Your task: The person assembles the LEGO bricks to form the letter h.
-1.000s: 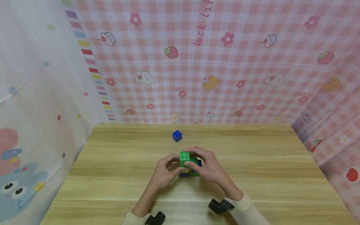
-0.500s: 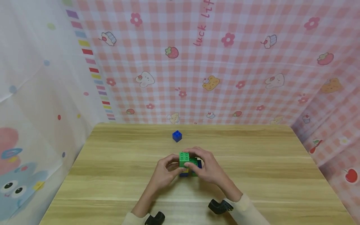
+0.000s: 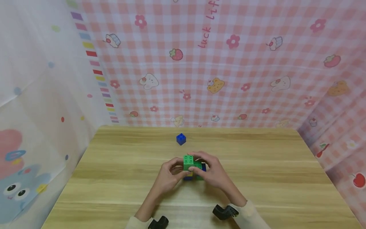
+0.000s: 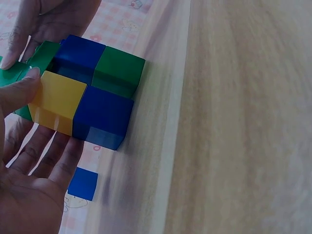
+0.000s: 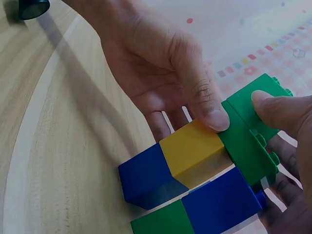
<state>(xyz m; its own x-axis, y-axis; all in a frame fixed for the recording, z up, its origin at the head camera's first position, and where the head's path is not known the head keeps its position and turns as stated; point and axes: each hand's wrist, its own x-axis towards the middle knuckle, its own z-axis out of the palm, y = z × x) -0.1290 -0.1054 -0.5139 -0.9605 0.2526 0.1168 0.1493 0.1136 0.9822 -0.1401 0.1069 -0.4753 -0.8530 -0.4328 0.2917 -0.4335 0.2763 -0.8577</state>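
Between both hands stands a small structure of toy building blocks. One column has a blue block [image 4: 103, 117] beneath a yellow block [image 5: 192, 146]; the other has a green block [image 4: 119, 70] under a blue block [image 5: 222, 202]. Across both columns lies a wider green block [image 5: 249, 153], topped by a bright green block [image 3: 188, 162]. My left hand [image 3: 168, 176] grips the yellow block's column, thumb on the near side and fingers behind. With thumb and fingers, my right hand [image 3: 213, 169] pinches the top green block. The far sides are hidden.
A loose blue block [image 3: 181, 139] lies on the wooden table [image 3: 120, 178] beyond the hands, towards the back edge. Behind the table hangs a pink checked cloth [image 3: 200, 73]. Black wrist cameras [image 3: 225, 212] sit at the cuffs.
Hands and blocks hold the same places across the frames. Only the head view has shifted very slightly.
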